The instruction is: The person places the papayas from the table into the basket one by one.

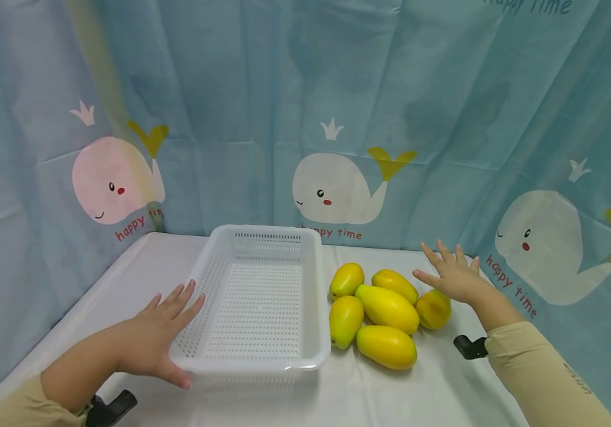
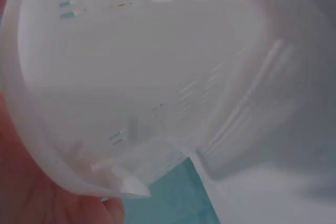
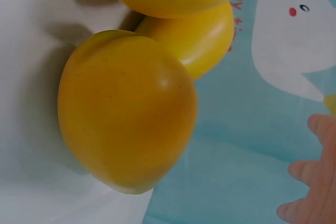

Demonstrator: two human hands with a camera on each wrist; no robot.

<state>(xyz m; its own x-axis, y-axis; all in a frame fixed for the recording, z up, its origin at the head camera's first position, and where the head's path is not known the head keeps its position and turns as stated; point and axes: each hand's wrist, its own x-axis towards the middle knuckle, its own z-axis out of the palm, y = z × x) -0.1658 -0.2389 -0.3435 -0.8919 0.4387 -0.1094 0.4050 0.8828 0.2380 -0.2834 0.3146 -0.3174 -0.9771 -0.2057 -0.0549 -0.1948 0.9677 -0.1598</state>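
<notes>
A white perforated plastic basket [image 1: 257, 308] stands on the table with nothing inside. At its front left corner is my left hand [image 1: 150, 335], fingers spread, close over the rim; in the left wrist view the hand [image 2: 31, 182] shows behind the basket's edge [image 2: 47, 166]. Several yellow mangoes [image 1: 388, 308] lie in a cluster to the right of the basket. My right hand [image 1: 456, 277] hovers with spread fingers beside the rightmost mango [image 1: 433, 309], holding nothing. That mango [image 3: 126, 114] fills the middle of the right wrist view, apart from the fingertips [image 3: 302, 171].
White cloth [image 1: 359, 397] covers the table. A blue curtain [image 1: 231, 118] printed with whales hangs behind it and along both sides. Each wrist carries a black camera mount, one on the left [image 1: 110, 409] and one on the right [image 1: 470, 347].
</notes>
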